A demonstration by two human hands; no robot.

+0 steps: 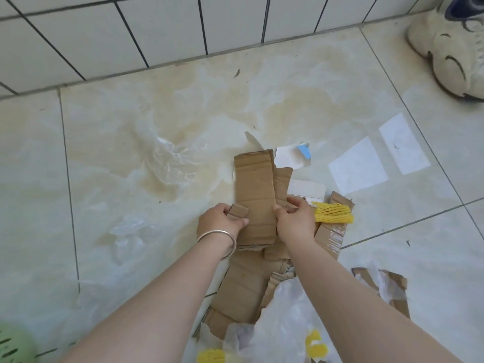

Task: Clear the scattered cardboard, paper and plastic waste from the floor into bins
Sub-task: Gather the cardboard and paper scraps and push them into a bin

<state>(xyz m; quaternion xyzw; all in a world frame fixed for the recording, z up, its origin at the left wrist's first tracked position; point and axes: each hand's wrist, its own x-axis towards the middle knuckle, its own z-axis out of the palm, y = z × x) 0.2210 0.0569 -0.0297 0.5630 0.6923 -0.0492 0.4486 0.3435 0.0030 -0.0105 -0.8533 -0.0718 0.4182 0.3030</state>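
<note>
A long brown cardboard strip (pixel 255 184) sits in the middle of the floor, gripped on both sides. My left hand (pixel 220 221), with a silver bangle at the wrist, pinches its left edge and a small flap. My right hand (pixel 294 218) holds its right edge. More torn cardboard (pixel 243 286) lies under my arms. A yellow foam net (pixel 332 212) rests just right of my right hand on a taped cardboard piece (pixel 331 237). White paper scraps (pixel 286 157) lie beyond the strip. Clear plastic film (pixel 170 161) is crumpled to the left.
A tiled wall (pixel 131 35) runs along the far side. A beige shoe (pixel 450 48) stands at the top right. A green basket's rim (pixel 13 344) shows at the bottom left. A clear bag (pixel 282 323) with yellow nets and cardboard bits (pixel 395 286) lie near me.
</note>
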